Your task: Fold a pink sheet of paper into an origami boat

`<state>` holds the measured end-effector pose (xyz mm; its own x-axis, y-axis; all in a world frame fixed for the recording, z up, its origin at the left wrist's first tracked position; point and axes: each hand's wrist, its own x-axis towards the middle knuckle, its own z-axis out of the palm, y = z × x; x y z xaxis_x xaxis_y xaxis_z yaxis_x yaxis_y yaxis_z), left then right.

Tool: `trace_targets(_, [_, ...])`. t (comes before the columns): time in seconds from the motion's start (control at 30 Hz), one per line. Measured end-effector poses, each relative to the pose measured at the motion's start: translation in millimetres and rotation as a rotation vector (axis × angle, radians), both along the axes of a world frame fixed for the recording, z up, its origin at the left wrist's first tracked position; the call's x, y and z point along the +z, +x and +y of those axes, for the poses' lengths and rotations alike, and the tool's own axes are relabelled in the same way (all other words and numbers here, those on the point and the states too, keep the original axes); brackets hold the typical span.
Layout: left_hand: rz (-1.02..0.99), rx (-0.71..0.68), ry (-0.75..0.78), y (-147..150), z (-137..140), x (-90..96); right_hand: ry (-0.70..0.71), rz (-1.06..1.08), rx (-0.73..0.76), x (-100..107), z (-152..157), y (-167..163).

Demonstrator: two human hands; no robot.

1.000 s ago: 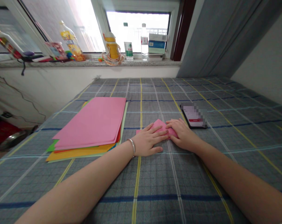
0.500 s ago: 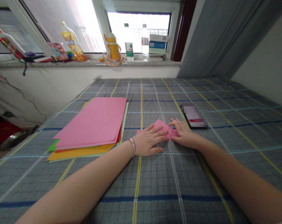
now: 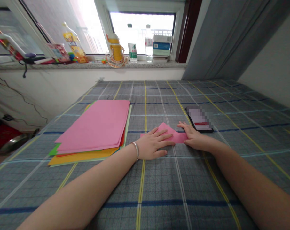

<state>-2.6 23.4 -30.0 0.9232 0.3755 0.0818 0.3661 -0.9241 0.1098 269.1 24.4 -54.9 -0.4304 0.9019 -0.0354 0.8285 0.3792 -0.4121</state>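
Observation:
A folded piece of pink paper (image 3: 163, 126) lies on the plaid cloth, with a peak at the top and a flat strip along its lower edge. My left hand (image 3: 154, 144), with a silver bangle at the wrist, rests flat across the paper's left and middle part, fingers spread. At the strip's right end, my right hand (image 3: 191, 135) lies with its fingers apart, thumb side touching the paper's edge. The left hand hides much of the folded paper.
A stack of coloured paper sheets (image 3: 94, 124), pink on top, lies to the left. A phone (image 3: 199, 119) lies beyond my right hand. Bottles, a yellow cup (image 3: 116, 51) and boxes (image 3: 161, 46) line the windowsill behind the plaid cloth (image 3: 159, 182).
My right hand has slid a little to the right along the pink paper, uncovering more of its right end. My left hand has stayed almost in place.

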Motion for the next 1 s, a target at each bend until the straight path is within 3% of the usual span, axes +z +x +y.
trace_targets(0.67, [0.017,0.001,-0.073,-0.7,1.9,3.4,-0.079,0.058,0.082,17.6,-2.5,12.2])
trace_targets(0.83, [0.002,-0.005,-0.059,-0.5,1.1,3.1,0.07,0.244,-0.03,23.4,-1.1,0.5])
trace_targets(1.0, [-0.018,-0.015,-0.001,-0.3,1.7,-0.9,0.278,0.009,0.029,16.8,-11.2,-35.9])
